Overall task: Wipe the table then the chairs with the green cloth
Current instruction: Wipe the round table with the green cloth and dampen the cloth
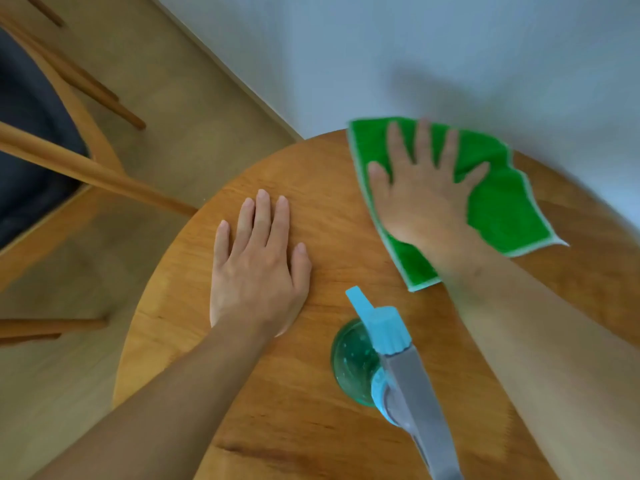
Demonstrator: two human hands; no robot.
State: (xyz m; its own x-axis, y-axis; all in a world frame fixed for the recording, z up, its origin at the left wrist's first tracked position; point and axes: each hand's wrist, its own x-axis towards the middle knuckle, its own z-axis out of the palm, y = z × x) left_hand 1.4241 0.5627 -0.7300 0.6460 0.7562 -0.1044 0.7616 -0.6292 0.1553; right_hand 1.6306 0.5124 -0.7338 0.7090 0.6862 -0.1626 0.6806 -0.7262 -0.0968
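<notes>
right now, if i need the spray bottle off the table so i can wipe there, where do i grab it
Probably by the neck, just under the blue and grey trigger head of the spray bottle. It stands upright on the table, nozzle pointing away from you. Come from the left with the left hand, which lies flat and free; the right hand presses the green cloth.

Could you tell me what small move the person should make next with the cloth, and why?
Probably sweep the right hand, pressed flat on the green cloth at the table's far edge, toward the bare wood in the middle. The left hand rests there, and the spray bottle stands nearby, so steer between them.
</notes>
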